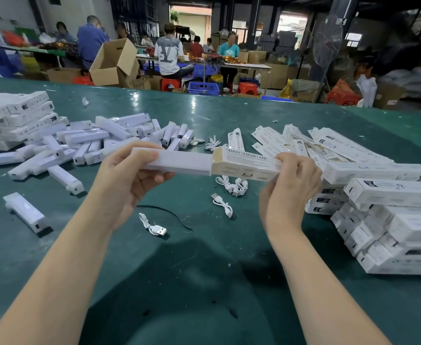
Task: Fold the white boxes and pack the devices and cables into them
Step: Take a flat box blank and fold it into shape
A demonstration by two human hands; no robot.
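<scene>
My left hand [127, 175] grips the left end of a long white lamp device [179, 161], held level above the green table [204, 115]. The device's right part sits inside the open end of a white box [246, 165] printed "SMART SENSOR LAMP". My right hand [291, 180] grips the right end of that box. Loose white USB cables [232, 185] lie on the table under the box, and one more cable [154, 226] lies nearer me. A heap of loose devices [100, 143] covers the left side.
Flat unfolded boxes [329, 143] lie at the right rear, and packed boxes [391, 215] are stacked at the right. Another stack of boxes [13, 118] sits at far left. A black cable tie [167, 211] lies near the centre. People work at tables beyond.
</scene>
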